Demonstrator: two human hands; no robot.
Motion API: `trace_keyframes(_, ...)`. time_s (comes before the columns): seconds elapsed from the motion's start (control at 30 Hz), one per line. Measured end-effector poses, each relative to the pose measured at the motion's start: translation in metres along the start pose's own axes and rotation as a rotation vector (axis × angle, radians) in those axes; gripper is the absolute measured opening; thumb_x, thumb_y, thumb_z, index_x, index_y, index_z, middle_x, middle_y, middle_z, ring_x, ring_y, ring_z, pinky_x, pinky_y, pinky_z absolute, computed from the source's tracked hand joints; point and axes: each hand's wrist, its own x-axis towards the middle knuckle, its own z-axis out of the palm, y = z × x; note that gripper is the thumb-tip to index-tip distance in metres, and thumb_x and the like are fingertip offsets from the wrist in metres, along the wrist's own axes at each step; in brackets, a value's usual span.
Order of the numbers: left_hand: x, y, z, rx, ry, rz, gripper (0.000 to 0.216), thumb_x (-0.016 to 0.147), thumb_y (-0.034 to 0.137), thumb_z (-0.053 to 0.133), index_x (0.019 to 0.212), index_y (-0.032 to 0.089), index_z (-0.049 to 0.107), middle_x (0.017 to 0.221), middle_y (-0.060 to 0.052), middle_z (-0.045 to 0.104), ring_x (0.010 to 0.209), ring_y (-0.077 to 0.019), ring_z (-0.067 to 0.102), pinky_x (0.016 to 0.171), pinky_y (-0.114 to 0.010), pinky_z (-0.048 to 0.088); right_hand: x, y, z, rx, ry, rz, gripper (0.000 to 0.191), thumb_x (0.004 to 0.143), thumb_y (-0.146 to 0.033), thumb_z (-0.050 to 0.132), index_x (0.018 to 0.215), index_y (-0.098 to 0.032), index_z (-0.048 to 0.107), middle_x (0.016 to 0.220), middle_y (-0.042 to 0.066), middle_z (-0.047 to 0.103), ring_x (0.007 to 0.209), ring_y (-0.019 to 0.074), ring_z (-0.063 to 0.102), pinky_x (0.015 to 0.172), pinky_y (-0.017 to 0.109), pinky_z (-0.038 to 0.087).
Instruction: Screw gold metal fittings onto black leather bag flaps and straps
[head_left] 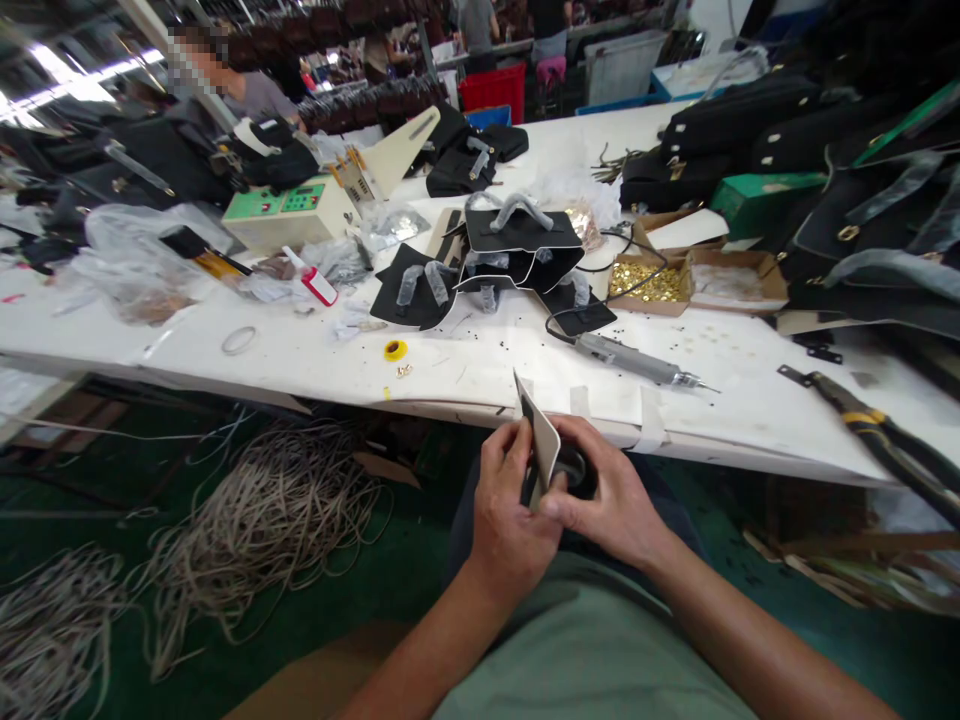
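Note:
Over my lap, just in front of the table edge, both hands hold a bag piece [545,440] with a pale beige face and black parts. My left hand [510,505] is closed round its left side. My right hand [611,490] grips the right side, thumb pressed near the lower edge, and a black curved part shows inside its fingers. Exactly how the piece is shaped is hidden by the hands. Beyond them on the table lie black bag parts [525,232] with plastic-wrapped straps. A grey electric screwdriver [637,360] rests to the right.
Pliers [885,430] with black handles lie at the right edge. Behind the screwdriver stands a cardboard box of brass fittings [649,283]. A yellow tape roll [395,350] and red-white glue bottle [311,277] sit left. Cord heaps [262,520] cover the floor; a person [262,97] is at far left.

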Motion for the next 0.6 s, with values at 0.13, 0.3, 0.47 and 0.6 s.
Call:
trace_keyframes(0.13, -0.003, 0.003, 0.002, 0.087, 0.009, 0.050, 0.077, 0.083, 0.021, 0.071, 0.154, 0.020, 0.040, 0.137, -0.018, 0.051, 0.130, -0.0316, 0.055, 0.108, -0.048, 0.051, 0.004, -0.001, 0.004, 0.062, 0.068, 0.190, 0.047, 0.077, -0.051, 0.080, 0.113, -0.022, 0.072, 0.104, 0.006, 0.076, 0.095, 0.0268, 0.068, 0.085, 0.035, 0.054)
trace_keyframes(0.3, 0.008, -0.001, -0.008, 0.010, -0.051, 0.064, 0.064, 0.085, 0.020, 0.067, 0.147, 0.023, 0.052, 0.132, -0.014, 0.055, 0.124, -0.0285, 0.057, 0.107, -0.047, 0.051, 0.011, 0.007, 0.005, 0.242, 0.141, 0.380, 0.045, 0.083, -0.059, 0.072, 0.096, -0.016, 0.075, 0.089, 0.007, 0.077, 0.075, 0.0220, 0.066, 0.065, 0.030, 0.051)
trace_keyframes(0.47, 0.033, -0.016, -0.015, -0.157, 0.070, -0.133, 0.016, 0.088, 0.026, 0.070, 0.102, 0.024, 0.077, 0.119, -0.008, 0.062, 0.117, -0.0239, 0.059, 0.105, -0.041, 0.049, 0.014, 0.008, 0.000, 0.499, 0.044, 0.549, 0.046, 0.080, -0.057, 0.077, 0.104, -0.018, 0.074, 0.076, 0.004, 0.076, 0.058, 0.0191, 0.065, 0.055, 0.028, 0.049)
trace_keyframes(0.6, 0.051, -0.022, -0.009, -0.629, -0.002, -0.484, 0.050, 0.074, 0.030, 0.083, 0.120, 0.020, 0.066, 0.110, -0.008, 0.072, 0.101, -0.0239, 0.069, 0.089, -0.035, 0.056, 0.018, 0.008, -0.004, 0.593, 0.030, 0.565, 0.044, 0.079, -0.052, 0.080, 0.106, -0.018, 0.074, 0.083, 0.007, 0.078, 0.064, 0.0212, 0.069, 0.062, 0.031, 0.054)
